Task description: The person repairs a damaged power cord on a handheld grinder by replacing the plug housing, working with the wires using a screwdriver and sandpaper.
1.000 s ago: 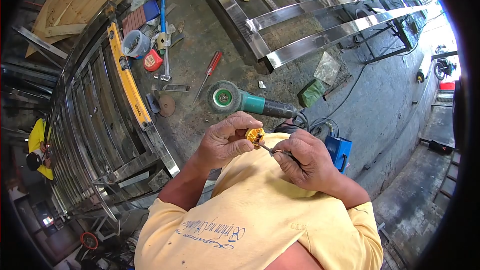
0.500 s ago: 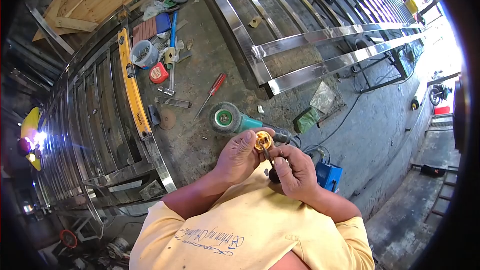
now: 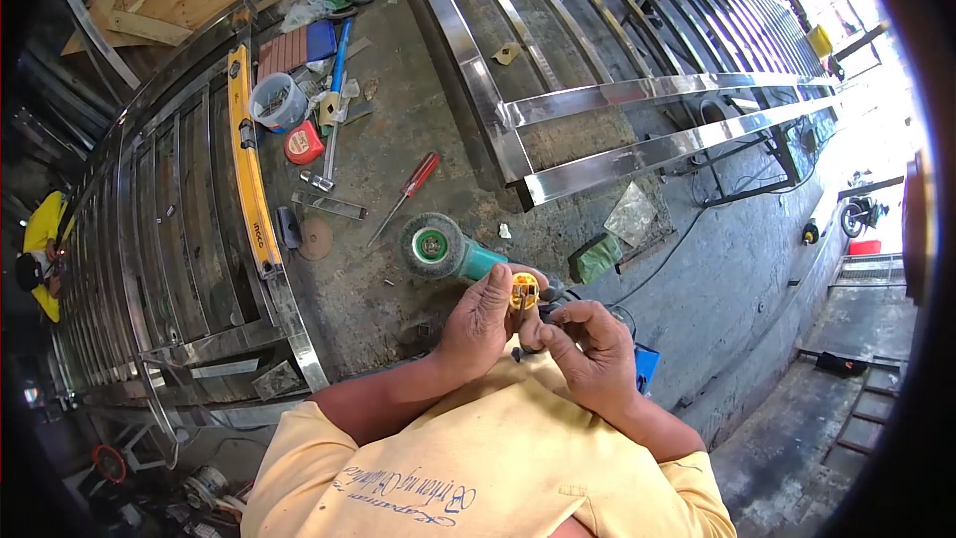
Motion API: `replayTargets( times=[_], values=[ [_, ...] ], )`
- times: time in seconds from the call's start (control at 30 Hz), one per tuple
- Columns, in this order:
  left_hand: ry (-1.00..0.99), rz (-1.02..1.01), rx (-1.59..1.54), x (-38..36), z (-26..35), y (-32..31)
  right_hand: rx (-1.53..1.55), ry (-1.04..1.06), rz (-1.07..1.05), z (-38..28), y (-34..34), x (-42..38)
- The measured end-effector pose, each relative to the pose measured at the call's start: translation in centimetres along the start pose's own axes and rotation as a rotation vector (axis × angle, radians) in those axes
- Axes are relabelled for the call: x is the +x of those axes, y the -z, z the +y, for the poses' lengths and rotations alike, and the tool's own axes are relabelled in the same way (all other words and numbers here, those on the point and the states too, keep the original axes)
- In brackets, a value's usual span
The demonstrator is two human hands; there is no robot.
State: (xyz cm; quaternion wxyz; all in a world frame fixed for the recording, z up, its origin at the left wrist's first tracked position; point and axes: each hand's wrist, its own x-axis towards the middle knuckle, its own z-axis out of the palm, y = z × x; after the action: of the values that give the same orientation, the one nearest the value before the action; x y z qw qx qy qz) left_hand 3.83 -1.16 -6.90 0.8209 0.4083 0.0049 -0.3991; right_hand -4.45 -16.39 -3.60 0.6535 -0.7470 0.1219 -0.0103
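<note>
My left hand (image 3: 476, 327) is closed around a small round yellow plug (image 3: 524, 288). Its hollow side, with metal pieces inside, faces up toward me. Close on the right, my right hand (image 3: 602, 359) is closed, thumb and fingertips pinched just below the plug. Whatever sits in that pinch is dark and mostly hidden by the fingers. Just beyond both hands lies a teal angle grinder (image 3: 482, 261) with a grey disc, its rear end partly covered by my fingers. Farther out, a red screwdriver (image 3: 420, 173) rests on the worktop.
A yellow spirit level (image 3: 250, 169) lies along a metal grille on the left. Nearby are a bucket of small parts (image 3: 278, 103), a red tape measure (image 3: 303, 143) and a hammer (image 3: 330, 154). A shiny metal frame (image 3: 588, 100) spans the far right. Another person (image 3: 42, 239) is at far left.
The view has shifted slightly. The yellow plug has tilted in my left hand, and the dark thin piece at my right fingers is now largely hidden. The bright light at far left has gone out.
</note>
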Motion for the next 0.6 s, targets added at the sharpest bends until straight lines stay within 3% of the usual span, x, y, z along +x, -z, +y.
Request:
replayTargets(
  times=[0.1,0.2,0.3,0.4,0.53,0.6],
  values=[
    [-0.099,0.014,0.099,0.6,1.0,-0.5,0.128,-0.054,-0.092,0.4,-0.4,0.3],
    [-0.143,0.164,0.264,0.5,0.9,-1.2,0.344,-0.222,-0.212,-0.6,-0.2,0.2],
    [-0.09,0.131,0.245,-0.2,1.0,-1.1,0.086,-0.175,-0.355,-1.7,0.8,0.5],
    [-0.041,0.154,0.23,-0.8,0.2,-0.8,-0.047,0.034,-0.403,-2.6,1.7,1.5],
    [-0.016,0.11,0.176,-1.1,0.0,-0.6,-0.157,0.091,-0.16,-1.0,1.7,3.3],
    [-0.011,0.092,0.169,-1.0,0.1,-0.7,-0.16,0.102,-0.171,-0.8,1.5,3.7]
  ],
)
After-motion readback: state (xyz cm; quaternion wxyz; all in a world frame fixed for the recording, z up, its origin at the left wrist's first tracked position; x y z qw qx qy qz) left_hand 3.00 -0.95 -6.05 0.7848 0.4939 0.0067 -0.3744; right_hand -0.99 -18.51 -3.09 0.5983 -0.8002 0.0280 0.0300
